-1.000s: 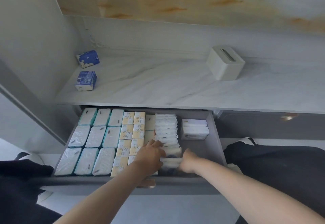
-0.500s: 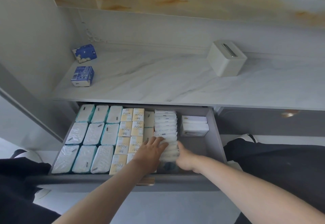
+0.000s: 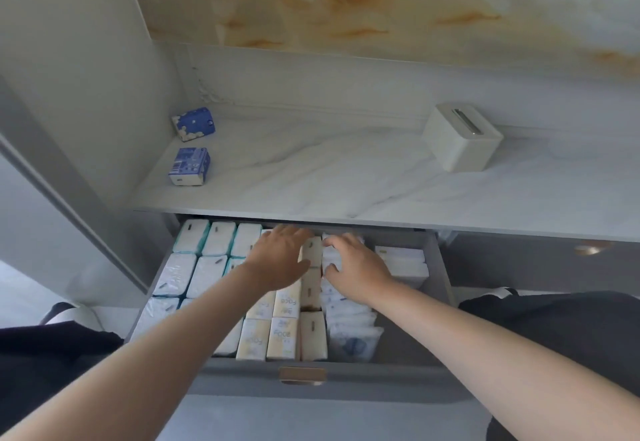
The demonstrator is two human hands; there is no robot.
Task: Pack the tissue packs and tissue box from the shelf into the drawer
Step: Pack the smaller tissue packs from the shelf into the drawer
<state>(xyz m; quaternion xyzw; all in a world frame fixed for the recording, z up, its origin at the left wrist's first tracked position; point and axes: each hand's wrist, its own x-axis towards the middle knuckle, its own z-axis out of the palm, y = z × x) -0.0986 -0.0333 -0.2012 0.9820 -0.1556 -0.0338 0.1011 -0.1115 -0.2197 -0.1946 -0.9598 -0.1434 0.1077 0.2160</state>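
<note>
The grey drawer (image 3: 436,288) stands pulled out, filled with rows of white, teal-edged and yellow tissue packs (image 3: 284,336). My left hand (image 3: 277,260) lies flat, fingers spread, over the yellow packs near the drawer's back. My right hand (image 3: 353,271) rests with spread fingers on the row of thin white packs (image 3: 349,319) beside it. Neither hand holds anything. On the marble shelf (image 3: 311,177) above, two blue tissue packs (image 3: 189,167) (image 3: 194,124) sit at the far left. A cream tissue box (image 3: 460,141) stands at the right.
A white box (image 3: 405,262) lies in the drawer's right part, with bare drawer floor in front of it. A brass handle (image 3: 302,375) marks the drawer front. A second, closed drawer with a brass knob (image 3: 588,250) is to the right. Dark clothing fills both lower corners.
Both hands slid from the drawer's front toward its back along the packs. The camera view has shifted slightly downward and closer.
</note>
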